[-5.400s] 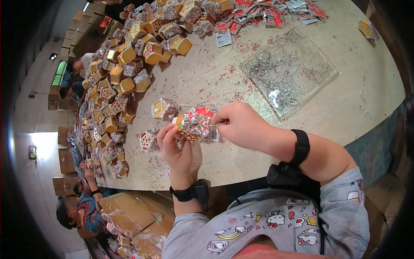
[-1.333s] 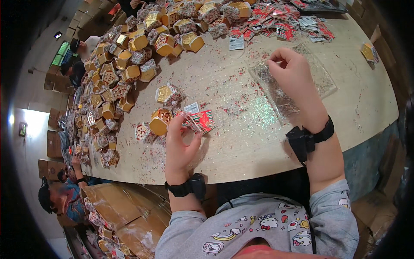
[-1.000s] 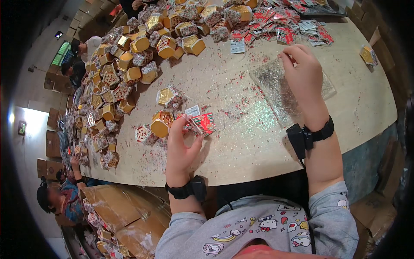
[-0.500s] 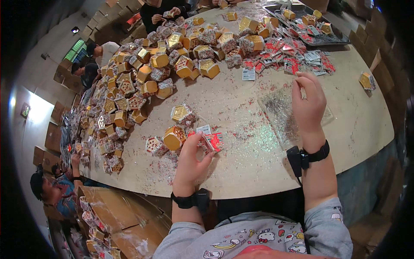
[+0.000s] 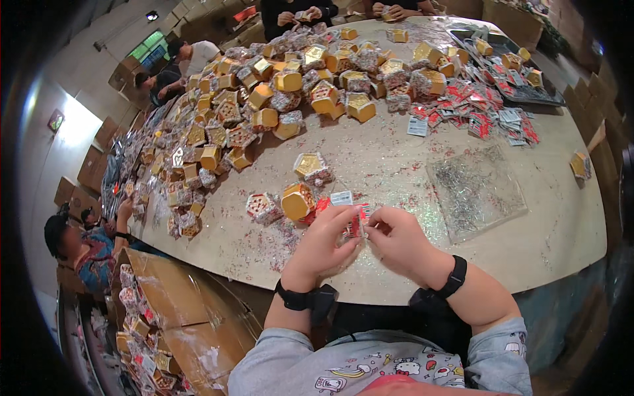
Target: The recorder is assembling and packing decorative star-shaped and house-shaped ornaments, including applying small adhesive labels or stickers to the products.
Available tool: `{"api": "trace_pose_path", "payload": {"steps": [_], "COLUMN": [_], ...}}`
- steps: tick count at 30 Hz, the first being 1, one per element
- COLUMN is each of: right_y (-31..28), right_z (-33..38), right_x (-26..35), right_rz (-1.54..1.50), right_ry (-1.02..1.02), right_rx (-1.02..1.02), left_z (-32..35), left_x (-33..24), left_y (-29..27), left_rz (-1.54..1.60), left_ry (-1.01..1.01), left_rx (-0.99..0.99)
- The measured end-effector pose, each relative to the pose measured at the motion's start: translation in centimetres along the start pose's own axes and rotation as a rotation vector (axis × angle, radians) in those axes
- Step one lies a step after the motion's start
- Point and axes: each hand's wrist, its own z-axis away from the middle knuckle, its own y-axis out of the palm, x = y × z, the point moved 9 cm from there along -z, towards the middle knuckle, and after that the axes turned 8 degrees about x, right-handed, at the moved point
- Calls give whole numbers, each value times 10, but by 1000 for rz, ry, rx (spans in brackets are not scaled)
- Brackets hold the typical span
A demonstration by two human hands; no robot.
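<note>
Pinching a small red packet (image 5: 356, 223) between both grips, I held it just above the near edge of the worktop (image 5: 396, 165), my left hand (image 5: 325, 243) and right hand (image 5: 395, 239) meeting fingertip to fingertip, a gold box (image 5: 297, 200) just left.

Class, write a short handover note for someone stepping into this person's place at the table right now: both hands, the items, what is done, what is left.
Left hand and right hand meet over the table edge, pinching a small red packet together.
Gold hexagonal box lies just left of them; clear tray of small silvery pieces to the right.
Done: many filled boxes heaped across the far side.
Left: loose red packets lie far right.
</note>
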Motion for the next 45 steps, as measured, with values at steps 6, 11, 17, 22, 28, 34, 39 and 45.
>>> {"api": "trace_pose_path", "payload": {"steps": [6, 11, 17, 22, 28, 34, 39, 45], "right_y": [-7, -4, -18, -1, 6, 14, 17, 24], "right_z": [-3, -6, -6, -4, -2, -1, -2, 1], "right_x": [-44, -39, -43, -27, -35, -37, -38, -37], "right_rz": [-312, -271, -343, -277, -396, -556, -608, -713], "right_ry": [171, 107, 165, 168, 228, 256, 233, 319], "right_rx": [-77, -27, -104, 21, 117, 147, 181, 241], "left_z": [-2, 0, -1, 0, 0, 6, 10, 16], "left_x": [-4, -3, 4, -1, -11, -2, -2, -21], "left_y": [-1, 2, 4, 8, -1, -6, -10, -13], "left_rz": [10, -7, 37, 35, 56, 92, 110, 127], "left_ry": [27, -12, -10, 84, 181, 167, 198, 403], "left_rx": [-53, -14, -22, 22, -90, -196, -238, -260]}}
